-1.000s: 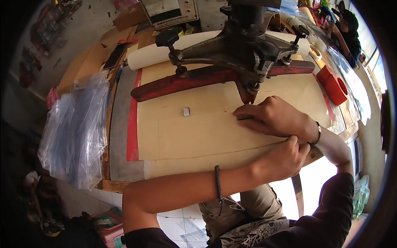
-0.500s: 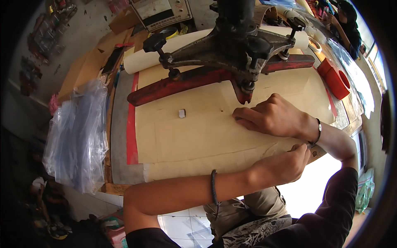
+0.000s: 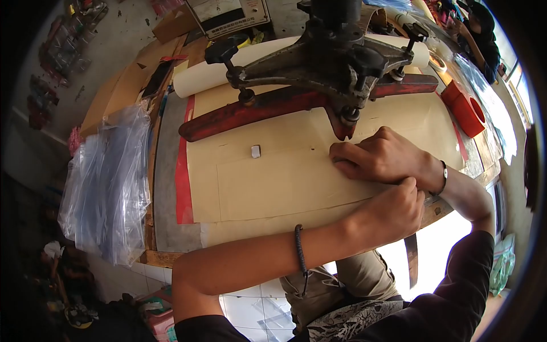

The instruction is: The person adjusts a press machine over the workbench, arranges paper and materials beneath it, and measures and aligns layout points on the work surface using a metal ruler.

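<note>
My left hand point(image 3: 396, 208) is closed, its fingertips touching or very near my right wrist at the sheet's near right edge. A dark strip point(image 3: 411, 261) hangs below it; whether the hand grips this strip is hidden. My right hand point(image 3: 382, 157) rests on the tan sheet point(image 3: 268, 182) with its fingers curled under. Anything inside its fingers is out of sight. Just beyond it is the notched tip of a red metal bar point(image 3: 250, 117), mounted under a dark clamp frame with black knobs point(image 3: 307, 68). A small whitish piece point(image 3: 256, 151) lies on the sheet.
Clear plastic sheets point(image 3: 108, 188) drape over the table's left edge. Behind the clamp lies a pale roll point(image 3: 196, 80). A red tape dispenser point(image 3: 462, 108) sits at the right. A labelled machine point(image 3: 231, 17) stands at the back, and another person point(image 3: 481, 43) is at far right.
My left hand has risen toward my right wrist, and the dark strip now shows beneath it. My right hand has stayed nearly in place. The whole view has shifted slightly.
</note>
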A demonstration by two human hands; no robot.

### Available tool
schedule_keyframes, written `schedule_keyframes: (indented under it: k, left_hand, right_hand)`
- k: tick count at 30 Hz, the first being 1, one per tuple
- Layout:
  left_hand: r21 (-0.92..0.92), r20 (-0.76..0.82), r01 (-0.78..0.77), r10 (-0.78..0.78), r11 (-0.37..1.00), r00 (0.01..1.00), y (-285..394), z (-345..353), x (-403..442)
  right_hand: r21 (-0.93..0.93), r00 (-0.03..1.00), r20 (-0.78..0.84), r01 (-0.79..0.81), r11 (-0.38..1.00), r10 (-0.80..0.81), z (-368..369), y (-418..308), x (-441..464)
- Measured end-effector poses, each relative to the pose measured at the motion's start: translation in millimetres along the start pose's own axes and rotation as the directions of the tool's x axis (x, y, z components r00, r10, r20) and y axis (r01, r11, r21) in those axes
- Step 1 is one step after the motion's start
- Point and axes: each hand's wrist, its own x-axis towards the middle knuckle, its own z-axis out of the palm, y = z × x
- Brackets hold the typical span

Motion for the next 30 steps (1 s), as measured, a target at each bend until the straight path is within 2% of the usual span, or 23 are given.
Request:
schedule_keyframes:
  k: [7,14,17,20,23,26,27,29,30]
  left_hand:
    - [0.064,0.004,-0.054,0.054,0.996,0.999,1.2,-2.2,1.3]
    - [0.012,0.001,-0.030,0.030,0.999,1.000,-0.2,0.7,0.0]
    - [0.021,0.001,-0.035,0.035,0.999,0.999,0.1,1.5,0.2]
    - [0.027,0.014,-0.050,0.050,0.998,0.999,-0.2,0.4,0.2]
    - [0.026,0.012,-0.060,0.060,0.998,0.998,-0.1,-1.9,0.5]
    - [0.037,0.011,-0.073,0.073,0.997,0.997,-0.9,-2.5,0.3]
    - [0.045,0.018,-0.086,0.085,0.995,0.996,-2.1,-2.8,0.4]
    - [0.051,0.025,-0.093,0.092,0.994,0.995,-3.5,-3.4,1.5]
    - [0.049,0.027,-0.089,0.088,0.995,0.996,-3.5,-4.0,0.9]
  right_hand:
    - [0.043,1.000,0.007,-0.002,0.999,0.002,-4.4,1.5,-0.2]
    - [0.075,0.999,0.016,0.037,0.997,-0.038,-7.5,7.8,-2.6]
    - [0.179,0.997,-0.059,0.059,0.982,-0.049,-1.2,15.6,-8.5]
    - [0.237,0.995,-0.021,0.098,0.967,-0.096,-13.8,19.2,-10.6]
    - [0.391,0.995,-0.095,0.073,0.917,-0.039,-22.6,20.4,-11.8]
    - [0.345,0.945,-0.310,0.209,0.915,-0.099,-43.3,28.5,-8.9]
    - [0.291,0.888,-0.451,0.236,0.927,-0.085,-48.9,34.1,-11.3]
    - [0.210,0.739,-0.673,0.219,0.953,-0.022,-69.7,49.2,-19.7]
    - [0.252,0.595,-0.799,0.200,0.947,0.087,-74.3,55.3,-18.5]
